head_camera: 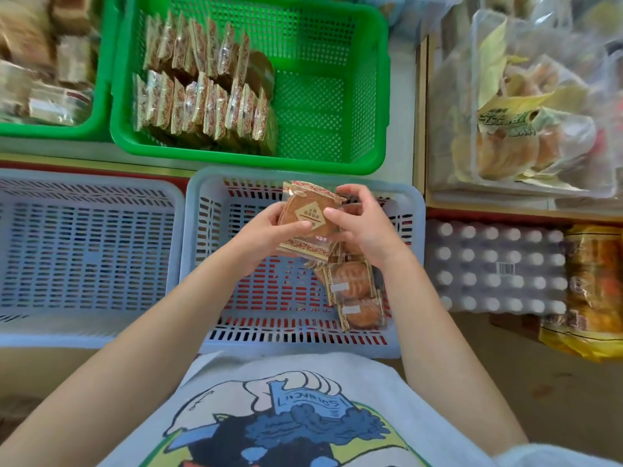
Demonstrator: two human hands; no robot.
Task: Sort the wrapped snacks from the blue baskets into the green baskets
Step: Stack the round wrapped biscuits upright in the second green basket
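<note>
Below our right hand [362, 227], a few wrapped snacks [354, 291] lie in the blue basket [202, 230]. Between both hands we hold a wrapped cake [305, 215], our left hand [269, 234] curled round its near side, right fingers pinching its far edge. Beyond our hands, the green basket [371, 96] holds upright rows of packets [202, 102].

A single wide-angle camera is sitting on the person's head, looking forward and steeply down. It is catching the person's shirt [286, 416] at the near edge, both forearms reaching away from it, and the blue basket [202, 264] close below. The green basket [381, 96] is lying farther off, and lines are bending toward the frame's edges.
</note>
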